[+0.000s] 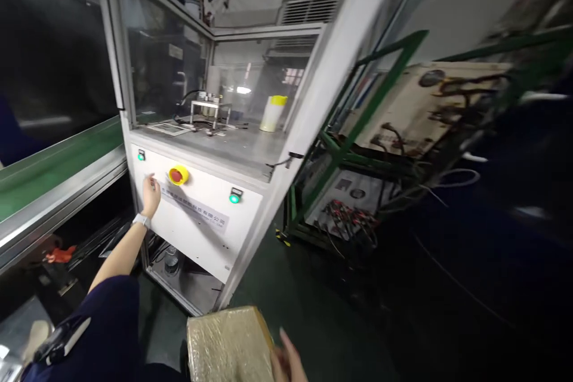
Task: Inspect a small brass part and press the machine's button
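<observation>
My left hand reaches to the white front panel of a framed machine cabinet. Its fingers are loosely bent and slightly apart, with nothing visible in them. Above it glows a green push button, and to its right sits a red emergency stop button on a yellow collar. At the bottom edge my right hand, blurred and partly cut off, is beside a tan block wrapped in clear film or tape. Its fingers look stretched out; whether they touch the block I cannot tell.
A second green button is on the panel's right. Behind clear panes stand a small metal fixture and a white bottle with yellow top. A green conveyor belt runs left; a green metal rack holding cables stands right.
</observation>
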Motion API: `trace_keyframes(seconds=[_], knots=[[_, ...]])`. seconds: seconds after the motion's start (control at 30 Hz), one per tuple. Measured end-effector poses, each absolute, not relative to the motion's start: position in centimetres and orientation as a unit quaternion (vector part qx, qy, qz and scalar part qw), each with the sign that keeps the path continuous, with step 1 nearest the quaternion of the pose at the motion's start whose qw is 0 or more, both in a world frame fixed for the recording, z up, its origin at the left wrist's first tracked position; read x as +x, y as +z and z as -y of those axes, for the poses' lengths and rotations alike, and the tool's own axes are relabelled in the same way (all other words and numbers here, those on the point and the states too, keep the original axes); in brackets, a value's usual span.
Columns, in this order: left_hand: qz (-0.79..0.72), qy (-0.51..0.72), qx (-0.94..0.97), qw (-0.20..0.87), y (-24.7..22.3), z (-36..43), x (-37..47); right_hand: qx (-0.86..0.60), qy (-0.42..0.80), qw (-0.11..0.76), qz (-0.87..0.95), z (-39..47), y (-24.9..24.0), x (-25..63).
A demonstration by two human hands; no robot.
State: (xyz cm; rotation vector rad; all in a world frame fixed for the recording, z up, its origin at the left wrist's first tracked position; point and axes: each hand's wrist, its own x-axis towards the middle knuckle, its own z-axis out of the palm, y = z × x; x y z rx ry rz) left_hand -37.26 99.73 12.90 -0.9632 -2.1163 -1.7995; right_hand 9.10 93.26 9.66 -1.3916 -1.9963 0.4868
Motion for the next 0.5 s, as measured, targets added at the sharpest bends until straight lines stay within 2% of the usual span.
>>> trace_keyframes(seconds=[0.07, 0.13, 0.27, 0.37, 0.5], knots=[[0.743, -0.587, -0.313, 0.077, 13.9, -99.6, -41.9, -0.473, 0.149, 0.294, 0.817, -95.6, 12.2, 5.3], [0.759, -0.567, -0.316, 0.049, 14.5, -100.0, -44.8, -0.414, 0.043, 0.236, 0.878, -98.0, 15.5, 0.8], [0.77, -0.548, -0.326, 0.032, 14.7, -101.3, -46.4, -0.439, -0.183, 0.112, 0.872, -101.0, 20.0, -5.9], [0.767, -0.543, -0.34, 0.04, 14.3, -101.9, -46.0, -0.482, -0.217, 0.073, 0.846, -101.8, 19.7, -7.2], [0.766, -0.538, -0.347, 0.06, 13.9, -101.9, -45.6, -0.493, -0.239, 0.077, 0.833, -101.9, 18.7, -6.9]])
